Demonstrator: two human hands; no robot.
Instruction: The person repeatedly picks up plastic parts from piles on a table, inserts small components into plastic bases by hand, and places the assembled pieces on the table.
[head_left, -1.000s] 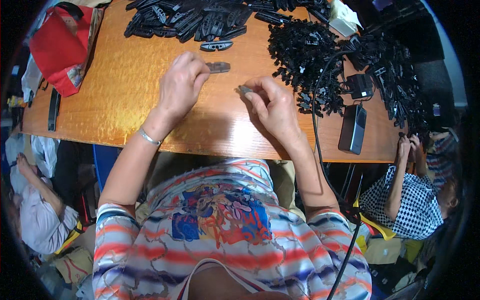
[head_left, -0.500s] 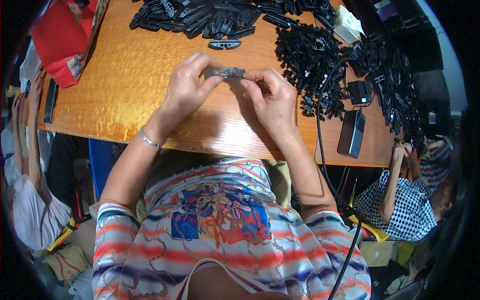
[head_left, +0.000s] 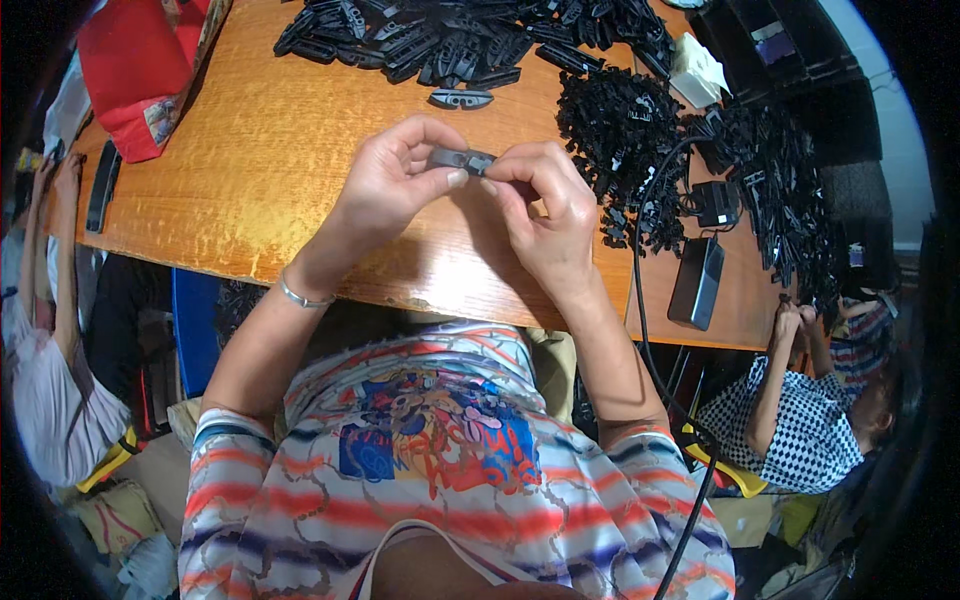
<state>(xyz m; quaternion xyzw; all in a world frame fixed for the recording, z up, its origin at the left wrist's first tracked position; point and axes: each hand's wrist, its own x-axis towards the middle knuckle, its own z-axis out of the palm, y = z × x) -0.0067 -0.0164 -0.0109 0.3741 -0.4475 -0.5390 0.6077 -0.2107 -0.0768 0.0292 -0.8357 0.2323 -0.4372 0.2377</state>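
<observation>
Between my two hands, over the wooden table, is a small dark plastic part, long and narrow. My left hand grips its left end between thumb and fingers. At its right end, the thumb and forefinger of my right hand pinch the tip; whether a smaller piece is between them I cannot make out. Just beyond my hands lies a single dark elongated plastic part with openings in it. Farther back is a heap of similar long black parts. A pile of small black pieces lies to the right.
On the right are a black box-shaped device, a black cable, an adapter, white tissues and more black parts. A red bag stands far left. People sit at both sides, one in a checked top.
The held part has turned slightly in my fingers, its right end now tilting down. My left fingers have shifted along it. The whole view has moved a little.
</observation>
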